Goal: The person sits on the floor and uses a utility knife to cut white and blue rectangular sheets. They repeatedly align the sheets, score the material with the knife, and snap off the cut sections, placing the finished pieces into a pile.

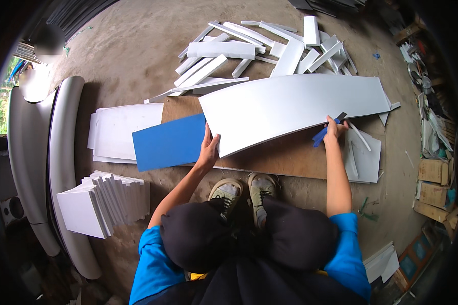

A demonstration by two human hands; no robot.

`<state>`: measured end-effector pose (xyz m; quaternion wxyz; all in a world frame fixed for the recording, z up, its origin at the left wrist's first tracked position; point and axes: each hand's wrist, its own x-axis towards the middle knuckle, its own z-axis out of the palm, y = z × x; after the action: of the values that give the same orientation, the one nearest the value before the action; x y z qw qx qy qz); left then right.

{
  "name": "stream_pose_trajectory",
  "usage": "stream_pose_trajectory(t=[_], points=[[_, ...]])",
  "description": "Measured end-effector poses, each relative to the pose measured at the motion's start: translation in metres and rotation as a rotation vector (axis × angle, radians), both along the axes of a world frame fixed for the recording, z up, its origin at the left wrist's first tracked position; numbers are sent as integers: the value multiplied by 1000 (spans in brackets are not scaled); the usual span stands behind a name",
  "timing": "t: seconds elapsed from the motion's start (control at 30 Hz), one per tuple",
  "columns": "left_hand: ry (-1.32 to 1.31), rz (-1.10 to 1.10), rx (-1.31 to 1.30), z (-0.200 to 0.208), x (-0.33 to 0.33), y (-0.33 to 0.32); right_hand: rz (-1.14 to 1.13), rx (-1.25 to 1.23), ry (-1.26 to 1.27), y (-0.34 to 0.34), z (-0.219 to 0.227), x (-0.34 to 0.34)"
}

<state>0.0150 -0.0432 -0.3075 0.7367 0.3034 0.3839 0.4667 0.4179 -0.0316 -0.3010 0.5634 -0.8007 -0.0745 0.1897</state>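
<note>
A long white sheet [295, 101], slightly curved, is held tilted above a brown board [275, 155] on the floor. My left hand [208, 150] grips its left end, thumb on the near face. At the sheet's near edge, toward the right, is my right hand [335, 128]. Its fingers are closed around a blue and black utility knife [319, 137] and touch the sheet's edge. Flat beside my left hand lies a blue rectangular panel [168, 142], partly over the board and some white sheets [124, 129].
White offcuts [221, 50] lie in a heap beyond the board. Stacked white panels [104, 201] stand at near left, beside large rolls [66, 173]. Smaller white pieces [364, 157] rest at the board's right end. Boxes [433, 171] and clutter line the right side.
</note>
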Motion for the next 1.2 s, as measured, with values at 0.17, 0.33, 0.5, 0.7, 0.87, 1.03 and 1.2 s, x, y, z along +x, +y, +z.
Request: stream_pose_trajectory(t=[0.17,0.33,0.5,0.7,0.87,1.03,1.2], points=[[-11,-56,10,12,3,-4,82,198,-158,0,89,-27],[15,-120,116,20,-2,7,82,225,-212,-48,131,-43],[260,-75,121,8,-5,11,72,209,-111,-91,99,-36],[540,-9,162,-12,-3,6,-30,-156,90,-163,12,-4],[607,6,134,-22,0,-4,-147,-199,96,-197,-14,-5],[698,-16,143,-25,-10,-6,-28,-371,-165,-182,-34,-7],[756,-8,114,-13,-6,-10,-238,-314,-50,-198,-43,-7]])
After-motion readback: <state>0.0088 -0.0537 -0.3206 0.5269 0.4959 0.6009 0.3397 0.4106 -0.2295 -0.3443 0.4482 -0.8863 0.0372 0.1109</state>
